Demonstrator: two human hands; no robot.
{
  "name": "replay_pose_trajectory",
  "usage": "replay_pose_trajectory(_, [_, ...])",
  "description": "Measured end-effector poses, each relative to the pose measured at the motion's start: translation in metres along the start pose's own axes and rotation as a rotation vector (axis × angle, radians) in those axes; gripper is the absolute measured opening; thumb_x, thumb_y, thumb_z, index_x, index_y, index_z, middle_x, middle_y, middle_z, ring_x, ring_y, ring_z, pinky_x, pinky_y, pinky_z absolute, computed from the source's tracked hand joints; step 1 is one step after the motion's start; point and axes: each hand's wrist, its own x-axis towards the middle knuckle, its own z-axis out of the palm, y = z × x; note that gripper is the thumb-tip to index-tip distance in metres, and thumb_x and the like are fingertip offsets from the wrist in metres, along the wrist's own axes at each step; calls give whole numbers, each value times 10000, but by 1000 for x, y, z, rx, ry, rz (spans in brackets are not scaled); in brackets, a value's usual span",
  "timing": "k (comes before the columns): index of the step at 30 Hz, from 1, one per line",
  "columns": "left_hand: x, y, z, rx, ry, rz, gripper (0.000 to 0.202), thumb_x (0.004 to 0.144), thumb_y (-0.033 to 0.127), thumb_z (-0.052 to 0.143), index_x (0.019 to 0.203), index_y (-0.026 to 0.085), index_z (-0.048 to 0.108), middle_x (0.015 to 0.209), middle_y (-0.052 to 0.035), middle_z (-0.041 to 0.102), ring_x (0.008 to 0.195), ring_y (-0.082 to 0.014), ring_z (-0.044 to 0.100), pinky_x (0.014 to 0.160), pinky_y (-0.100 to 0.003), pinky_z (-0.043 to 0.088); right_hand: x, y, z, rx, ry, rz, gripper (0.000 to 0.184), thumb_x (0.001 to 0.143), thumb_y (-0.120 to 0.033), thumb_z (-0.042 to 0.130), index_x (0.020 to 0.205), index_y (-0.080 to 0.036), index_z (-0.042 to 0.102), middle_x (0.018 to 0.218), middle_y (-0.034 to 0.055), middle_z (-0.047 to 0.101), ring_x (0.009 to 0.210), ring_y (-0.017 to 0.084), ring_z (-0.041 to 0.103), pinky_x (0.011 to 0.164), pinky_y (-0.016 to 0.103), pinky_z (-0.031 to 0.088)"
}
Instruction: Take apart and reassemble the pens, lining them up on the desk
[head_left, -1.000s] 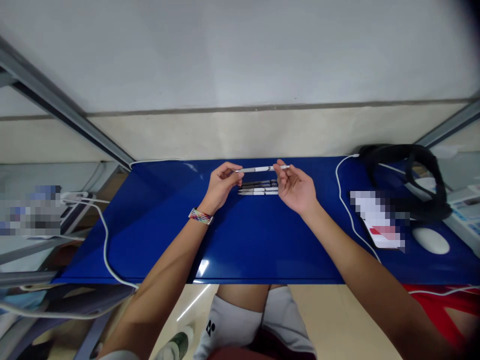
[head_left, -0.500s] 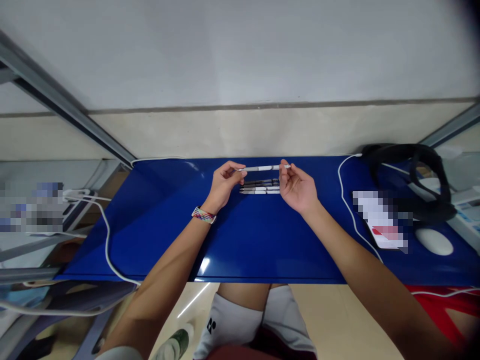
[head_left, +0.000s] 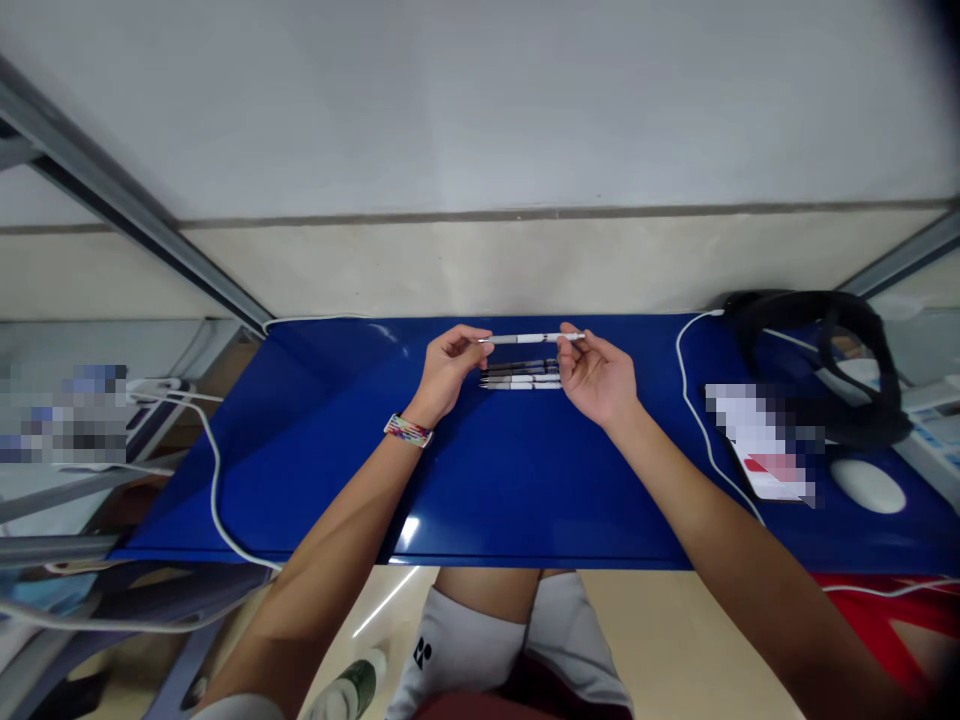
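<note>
The row [head_left: 521,378] of pens lies on the worktop [head_left: 480,480], and the pen [head_left: 531,338] is held just beyond its far side, roughly parallel to it. Whether the pen is lifted clear or touches the worktop, I cannot tell.

The left hand [head_left: 450,375], at the row's left end, has thumb and index finger closed in a pinch on the pen's tip. The right hand [head_left: 600,375], at the row's right end, has its fingers closed lightly on the other end, the palm open and empty; it hides the ends of some pens in the row.

The likeliest trouble is a slip: both holds are at the very ends of a thin, smooth barrel, so uneven pressure could twist it loose or let it roll into the row. A low right hand could also nudge the row out of line. The cable [head_left: 682,375], well right of the row, might snag the right forearm if that arm swung wide.
</note>
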Motion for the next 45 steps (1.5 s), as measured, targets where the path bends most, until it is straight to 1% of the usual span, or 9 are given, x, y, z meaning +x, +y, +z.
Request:
replay_pose_trajectory(5, [1,-1,-1,8,-16,12,240,758,278,949,940,194,816,742,13,676,628,-89,620,626,-233,508,2,1,-3,-27,-6,-27,87,988,-212,712,1069,-212,743,837,4,846,772,132,845,725,180,706])
replay_pose_trajectory(10, [1,-2,-2,18,-7,20,223,764,282,947,931,204,822,751,10,688,629,-94,618,631,-243,513,0,1,2,-20,3,-34,143,1007,-218,673,1127,-209,751,870,8,852,799,132,846,754,189,708])
replay_pose_trajectory(14, [1,-3,-2,22,-22,19,217,763,278,944,929,202,826,729,10,682,624,-95,619,628,-241,504,-1,0,2,-8,22,-32,158,1003,-187,642,1108,-204,759,811,4,832,748,116,829,721,163,692])
replay_pose_trajectory(19, [1,-4,-2,38,-15,19,219,766,289,943,926,204,820,706,13,666,617,-103,615,618,-247,504,-2,-1,2,-56,3,-56,218,1009,-252,640,1186,-202,758,906,27,853,827,147,843,765,210,712])
replay_pose_trajectory(26, [2,-4,-3,27,-22,23,208,770,276,939,926,203,822,731,8,681,628,-98,621,631,-244,508,-1,-2,5,-14,88,-17,186,998,-164,596,1082,-190,760,797,21,829,710,129,820,679,183,693])
replay_pose_trajectory(31, [3,-5,-4,41,-11,28,221,773,287,941,936,203,818,740,9,680,630,-101,624,635,-248,519,0,-2,1,-42,27,-24,181,981,-199,654,1134,-198,752,861,20,849,788,139,841,751,195,704])
replay_pose_trajectory(35, [3,-6,-4,37,-25,31,221,772,288,939,937,202,819,743,6,685,629,-101,624,634,-250,520,2,-1,-4,-56,-3,-33,153,954,-194,695,1097,-216,748,839,6,846,742,129,832,725,179,700])
replay_pose_trajectory(39, [3,-7,-4,28,-25,27,211,773,287,941,922,206,815,753,6,685,632,-100,624,636,-252,523,1,-1,-4,-36,11,-40,204,963,-227,659,1139,-196,758,876,32,854,781,147,839,729,196,705])
replay_pose_trajectory(45, [3,-8,-4,22,-31,34,225,773,294,950,914,205,800,809,-2,706,646,-96,630,646,-254,528,2,-1,-3,-48,12,-33,130,955,-195,671,1053,-208,755,789,4,831,666,115,805,670,162,683])
